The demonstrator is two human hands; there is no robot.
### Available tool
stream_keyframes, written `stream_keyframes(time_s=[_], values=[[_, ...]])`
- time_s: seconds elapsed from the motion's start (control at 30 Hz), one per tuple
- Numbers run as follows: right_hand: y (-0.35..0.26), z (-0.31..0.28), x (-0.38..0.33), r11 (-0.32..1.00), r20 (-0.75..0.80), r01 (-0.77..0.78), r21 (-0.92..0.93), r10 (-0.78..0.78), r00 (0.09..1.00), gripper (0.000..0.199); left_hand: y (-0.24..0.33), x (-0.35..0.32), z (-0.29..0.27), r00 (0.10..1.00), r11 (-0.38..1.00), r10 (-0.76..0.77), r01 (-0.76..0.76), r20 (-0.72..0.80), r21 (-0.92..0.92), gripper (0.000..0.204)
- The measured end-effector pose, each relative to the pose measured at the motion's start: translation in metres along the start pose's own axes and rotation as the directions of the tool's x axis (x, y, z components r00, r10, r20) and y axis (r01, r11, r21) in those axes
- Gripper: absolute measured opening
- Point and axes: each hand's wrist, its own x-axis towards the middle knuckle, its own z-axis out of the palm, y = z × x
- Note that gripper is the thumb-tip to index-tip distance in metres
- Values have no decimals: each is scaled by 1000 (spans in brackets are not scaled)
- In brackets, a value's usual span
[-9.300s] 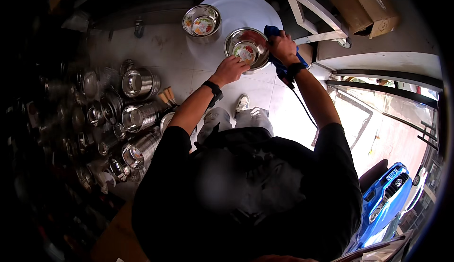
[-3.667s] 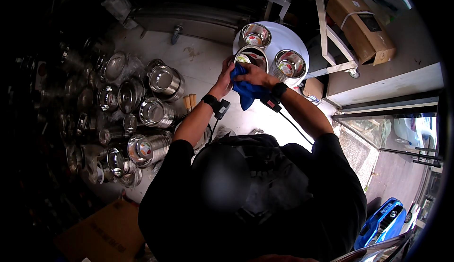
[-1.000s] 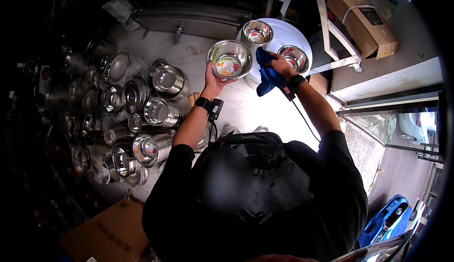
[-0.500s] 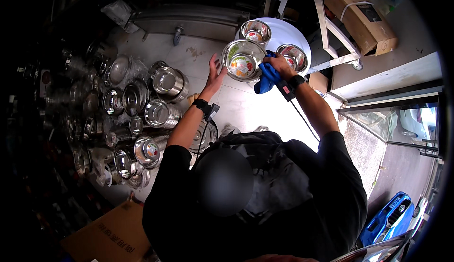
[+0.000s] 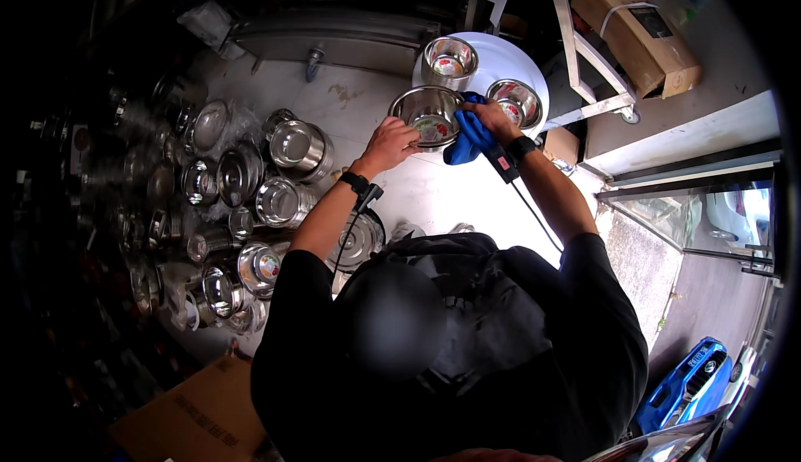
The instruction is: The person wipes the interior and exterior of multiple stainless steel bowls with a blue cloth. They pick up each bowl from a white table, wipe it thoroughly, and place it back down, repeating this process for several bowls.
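A shiny steel bowl [image 5: 421, 105] with a colourful printed label inside its bottom is held up at the near edge of a round white table [image 5: 497, 60]. My left hand [image 5: 390, 143] has its fingers closed on the bowl's near left rim. My right hand [image 5: 496, 118] grips a blue cloth [image 5: 468, 141] bunched against the bowl's right rim. Part of the cloth hangs below that hand. Two smaller stacks stand on the white top: steel bowls [image 5: 451, 65] behind the held one, and a steel bowl [image 5: 519, 100] beside my right hand.
Many stacked steel pots and basins [image 5: 288, 199] crowd the floor at my left, some in clear plastic. A cardboard box [image 5: 196, 408] lies near left. To the right of the table stands a white wheeled frame [image 5: 584, 61], with a strapped carton [image 5: 638, 36] beyond it.
My left hand has moved right and closed on the bowl's rim. The bowl has tilted, showing more of its outer side. The right hand keeps the cloth at its right rim.
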Motion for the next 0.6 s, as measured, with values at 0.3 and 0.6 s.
stream_keyframes(time_s=[0.3,0.6], values=[[-72,35,-56,673,-206,454,-584,-663,720,68,-27,24,40,627,436,-777,592,48,-678,50],[-66,67,-59,494,-54,420,-761,-693,719,66,24,55,19,445,388,-894,707,-54,-591,79]])
